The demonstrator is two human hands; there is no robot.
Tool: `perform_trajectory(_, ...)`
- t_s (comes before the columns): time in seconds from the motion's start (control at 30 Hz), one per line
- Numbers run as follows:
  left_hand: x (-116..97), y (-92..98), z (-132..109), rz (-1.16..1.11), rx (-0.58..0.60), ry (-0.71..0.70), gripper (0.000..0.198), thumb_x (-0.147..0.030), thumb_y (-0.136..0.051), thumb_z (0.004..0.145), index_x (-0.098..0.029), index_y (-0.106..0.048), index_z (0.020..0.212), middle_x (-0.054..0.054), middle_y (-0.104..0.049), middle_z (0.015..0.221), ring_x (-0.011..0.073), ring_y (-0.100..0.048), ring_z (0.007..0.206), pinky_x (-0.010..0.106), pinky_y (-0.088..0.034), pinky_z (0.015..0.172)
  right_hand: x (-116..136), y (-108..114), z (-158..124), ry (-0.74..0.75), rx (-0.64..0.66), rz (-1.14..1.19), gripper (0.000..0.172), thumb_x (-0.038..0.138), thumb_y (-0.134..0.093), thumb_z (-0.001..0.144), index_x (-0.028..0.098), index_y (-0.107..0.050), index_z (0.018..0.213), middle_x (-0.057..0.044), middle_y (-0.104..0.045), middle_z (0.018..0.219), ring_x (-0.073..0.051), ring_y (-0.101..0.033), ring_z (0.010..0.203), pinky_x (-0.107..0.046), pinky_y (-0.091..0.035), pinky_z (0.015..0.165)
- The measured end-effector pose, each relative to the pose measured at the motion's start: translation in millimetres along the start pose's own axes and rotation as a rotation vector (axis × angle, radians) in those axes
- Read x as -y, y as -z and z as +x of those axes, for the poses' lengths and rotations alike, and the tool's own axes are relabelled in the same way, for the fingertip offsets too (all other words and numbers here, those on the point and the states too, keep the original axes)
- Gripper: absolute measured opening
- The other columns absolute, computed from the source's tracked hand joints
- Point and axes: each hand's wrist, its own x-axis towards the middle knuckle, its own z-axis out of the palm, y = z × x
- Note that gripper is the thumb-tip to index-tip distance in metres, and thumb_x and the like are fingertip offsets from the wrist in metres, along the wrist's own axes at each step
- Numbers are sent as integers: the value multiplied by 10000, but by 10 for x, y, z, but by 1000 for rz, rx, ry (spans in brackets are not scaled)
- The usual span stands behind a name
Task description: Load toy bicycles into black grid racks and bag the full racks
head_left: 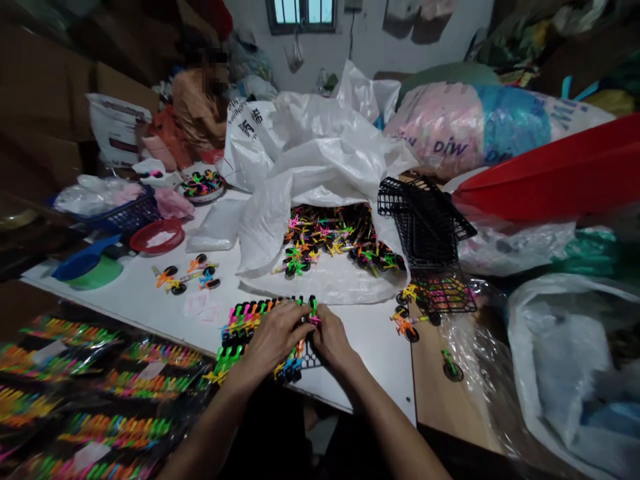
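Rows of small colourful toy bicycles [250, 312] stand in a black grid rack [311, 360] at the table's front edge. Above the rack's right part, my left hand [281, 333] and my right hand [333, 337] meet, fingers closed around one toy bicycle [313, 308] with green and pink parts. Its lower part is hidden by my fingers. Behind my hands, a large white woven sack [325, 160] lies with its mouth towards me, and a heap of toy bicycles [330, 237] fills the opening.
Loose toy bicycles lie left [175, 280] and right [404, 323] of the sack. Empty black racks [425, 227] are stacked at right. A red basket [157, 237] and green scoop [95, 273] stand at left. Filled packs [115, 427] lie lower left. Another person [197, 107] sits behind.
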Motion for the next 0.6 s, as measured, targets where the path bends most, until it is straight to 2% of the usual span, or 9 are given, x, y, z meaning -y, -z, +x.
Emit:
perform_trajectory(0.13,-11,-88,5,65,-50,19,185,-237,-436,896,-181,-611,885,28,-625,794,175,-569,788,319,-446,739,-54,-28,36,17,38,-44,278,77,-378,736,174,-512,959,-36,-547,802,-166,-516,714,-252,-380,636)
perform_trajectory(0.4,69,-156,-9,159,-78,2,171,-178,-442,880,-158,-610,855,43,-606,771,192,-552,769,343,-460,721,-33,-57,162,87,168,-133,164,152,-417,790,149,-529,910,-64,-570,850,-170,-523,745,-265,-390,670)
perform_trajectory(0.47,73,-162,-21,167,-84,13,179,-164,-441,878,-166,-606,809,34,-595,749,184,-546,753,334,-458,713,-71,-2,208,86,203,-102,122,185,-448,798,143,-543,864,-44,-572,800,-153,-513,705,-247,-381,636)
perform_trajectory(0.6,81,-186,-44,173,-130,-1,160,-150,-463,865,-175,-599,785,25,-588,733,177,-537,739,314,-449,688,-131,255,521,88,422,29,93,199,-516,786,140,-588,779,9,-577,680,-109,-503,613,-195,-351,548)
